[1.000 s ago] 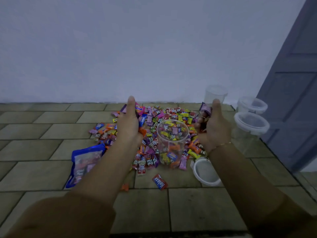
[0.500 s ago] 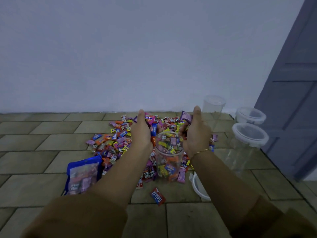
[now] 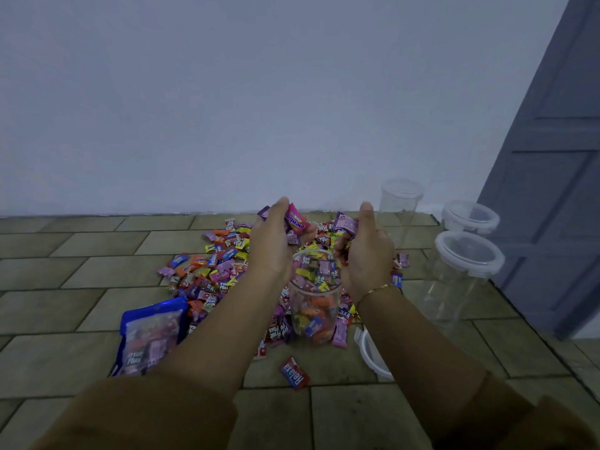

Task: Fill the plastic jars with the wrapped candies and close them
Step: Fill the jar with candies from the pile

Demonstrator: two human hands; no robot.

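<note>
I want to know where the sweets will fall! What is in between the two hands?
In the head view, the open candy jar stands between the left hand and the right hand, already mostly full.

Both my arms stretched fwd, forearms bare, brown sleeves pushed up near elbows. My left hand (image 3: 272,243) cupped, palm facing inward to the right, thumb up, fingers curled. My right hand (image 3: 366,251) mirrors it, palm facing left, thumb up, fingers curled in. Hands close together but apart, a gap btwn palms. Thin gold bracelet (image 3: 376,291) on right wrist. Both hands raised, wrists roughly level.
</note>
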